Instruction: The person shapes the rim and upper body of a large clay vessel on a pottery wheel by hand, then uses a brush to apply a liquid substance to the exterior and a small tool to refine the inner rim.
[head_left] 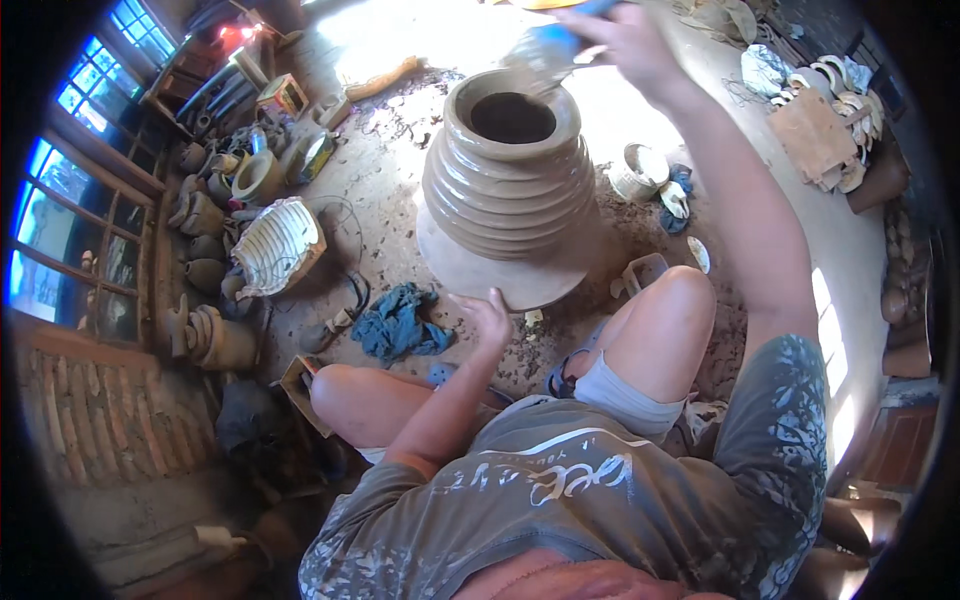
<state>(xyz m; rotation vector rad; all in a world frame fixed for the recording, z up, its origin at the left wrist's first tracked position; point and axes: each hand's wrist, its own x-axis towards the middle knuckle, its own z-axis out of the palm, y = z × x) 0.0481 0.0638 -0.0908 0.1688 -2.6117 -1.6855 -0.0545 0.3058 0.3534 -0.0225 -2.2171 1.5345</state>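
A large ribbed clay pot (505,195) stands upright on a round, clay-smeared turntable (545,290) in front of my knees. Its dark mouth faces up. My right hand (632,45) is raised over the pot's far right side, closed around a wide brush (548,58) with blue on its handle. The brush's pale bristle end, blurred, reaches down to the pot's rim; whether it touches cannot be told. Low at the turntable's near edge is my left hand (485,318), holding nothing, its fingers apart. Contact with the turntable is unclear.
A blue cloth (400,322) lies on the floor left of my left hand. Beyond it sits a ribbed white mould-like piece (280,245). Right of the pot are a clay-smeared bucket (638,172) and a dark blue rag (676,200). Several pots line the window wall.
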